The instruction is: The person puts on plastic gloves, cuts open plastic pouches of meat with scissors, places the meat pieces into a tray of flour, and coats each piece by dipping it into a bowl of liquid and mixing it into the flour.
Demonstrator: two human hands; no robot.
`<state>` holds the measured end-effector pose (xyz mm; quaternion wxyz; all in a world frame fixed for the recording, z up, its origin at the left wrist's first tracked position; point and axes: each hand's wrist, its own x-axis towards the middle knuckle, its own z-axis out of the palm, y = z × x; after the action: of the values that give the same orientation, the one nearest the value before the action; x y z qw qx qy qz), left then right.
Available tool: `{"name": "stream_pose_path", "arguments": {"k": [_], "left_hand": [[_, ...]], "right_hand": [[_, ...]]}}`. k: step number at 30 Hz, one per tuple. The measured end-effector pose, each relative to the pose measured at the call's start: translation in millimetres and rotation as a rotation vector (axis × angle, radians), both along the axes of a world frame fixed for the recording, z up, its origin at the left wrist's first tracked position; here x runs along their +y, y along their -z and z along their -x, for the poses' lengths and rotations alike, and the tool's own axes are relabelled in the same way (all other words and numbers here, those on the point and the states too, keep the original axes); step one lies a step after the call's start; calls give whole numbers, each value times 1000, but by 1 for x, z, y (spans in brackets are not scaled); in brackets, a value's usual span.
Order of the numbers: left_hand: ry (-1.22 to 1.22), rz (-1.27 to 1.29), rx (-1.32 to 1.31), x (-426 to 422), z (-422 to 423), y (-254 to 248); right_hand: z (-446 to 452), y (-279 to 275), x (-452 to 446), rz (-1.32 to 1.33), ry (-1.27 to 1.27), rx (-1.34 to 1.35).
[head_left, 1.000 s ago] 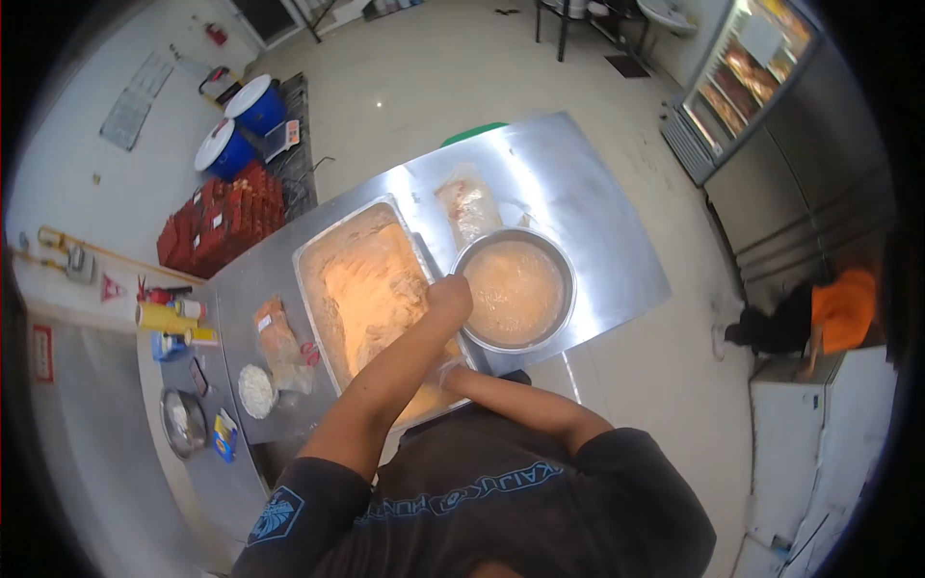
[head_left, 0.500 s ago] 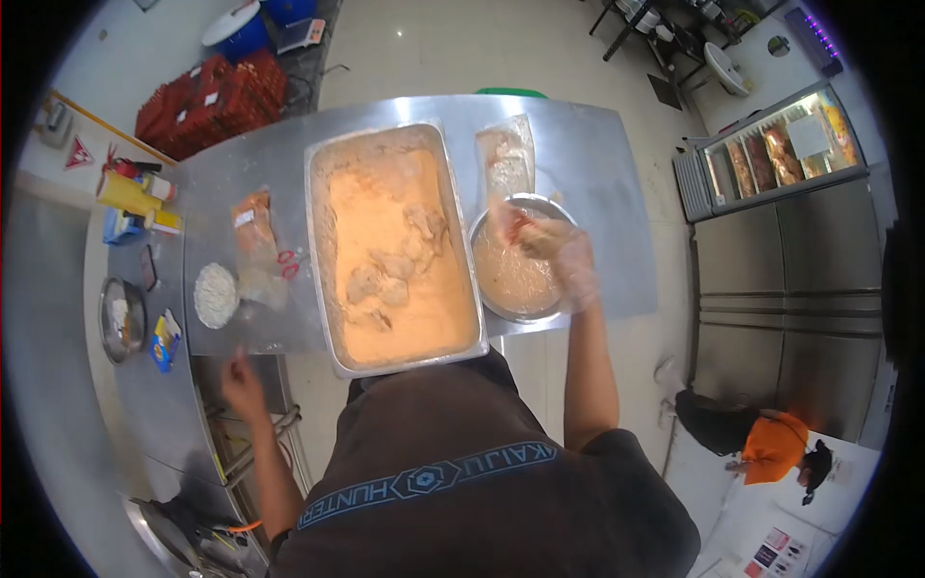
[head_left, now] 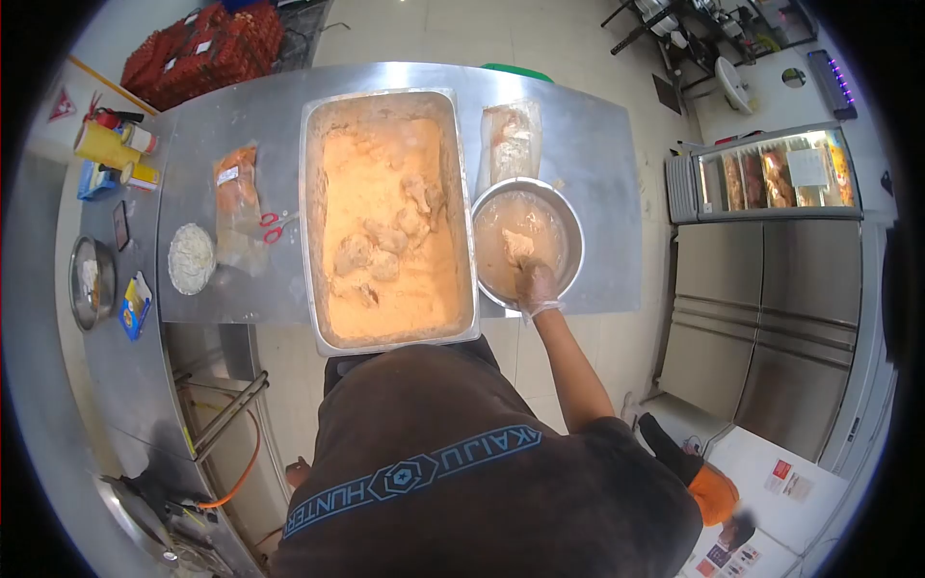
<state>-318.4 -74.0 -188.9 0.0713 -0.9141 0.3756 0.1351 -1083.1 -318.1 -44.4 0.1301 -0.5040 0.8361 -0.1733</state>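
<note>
My right hand (head_left: 538, 286), in a clear plastic glove, reaches into a round metal bowl (head_left: 582, 241) of cloudy, pale liquid. Its fingers are closed on a pale orange piece of meat (head_left: 518, 244) at the liquid's surface. Left of the bowl stands a large metal tray (head_left: 310, 222) of orange flour (head_left: 414, 299). Several coated meat pieces (head_left: 371, 252) lie in the flour. My left hand (head_left: 298, 472) hangs low beside my body, mostly hidden by my shirt, so its fingers cannot be made out.
Behind the bowl lies a clear plastic bag (head_left: 511, 140). Left of the tray are red-handled scissors (head_left: 273, 227), a packet of orange powder (head_left: 236, 183) and a bowl of white flour (head_left: 193, 258). A person in orange (head_left: 715, 493) is at the lower right, by steel fridges (head_left: 752, 308).
My right hand has moved lower and nearer to me in the bowl, with the meat. My left hand has dropped back beside my body. The view has shifted; the other person has moved.
</note>
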Motion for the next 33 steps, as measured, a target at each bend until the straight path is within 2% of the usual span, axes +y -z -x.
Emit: {"name": "stream_pose_path", "arguments": {"k": [2, 3, 5, 6, 8, 10, 11, 13, 15, 17, 20, 23, 26, 30, 32, 33], "left_hand": [[-10, -119, 31, 4, -6, 3], [46, -48, 43, 3, -5, 1], [158, 94, 66, 0, -1, 0], [60, 90, 152, -22, 16, -22], [-147, 84, 300, -79, 65, -83], [-7, 203, 269, -101, 67, -84], [65, 260, 254, -110, 68, -86], [62, 268, 284, -134, 77, -94], [33, 258, 337, -150, 85, -100], [-22, 225, 408, -160, 83, -98], [400, 426, 106, -141, 44, -46], [150, 223, 293, -148, 73, -88], [179, 164, 293, -134, 67, -89], [61, 121, 479, -87, -6, -15], [31, 48, 430, -79, -17, -5], [2, 70, 358, -80, -3, -16]], "right_hand": [[2, 4, 3, -102, -40, -49], [5, 4, 5, -152, -62, -72], [20, 0, 9, -81, -187, -139], [25, -4, 10, -46, -250, -174], [29, -32, -3, -96, -75, -306], [34, -61, -14, -149, 63, -346], [44, -56, -15, -154, 37, -329], [67, -39, -18, -164, -12, -293], [83, -23, -28, -314, 24, -268], [92, 2, -35, -389, -2, -166], [89, 16, -46, -449, 39, -154], [83, 39, -44, -280, -56, 119], [92, 57, -41, -229, -142, 99], [77, 11, -41, -316, -64, -175], [67, -21, -39, -288, -39, -326], [58, -39, -37, -230, 22, -306]]}}
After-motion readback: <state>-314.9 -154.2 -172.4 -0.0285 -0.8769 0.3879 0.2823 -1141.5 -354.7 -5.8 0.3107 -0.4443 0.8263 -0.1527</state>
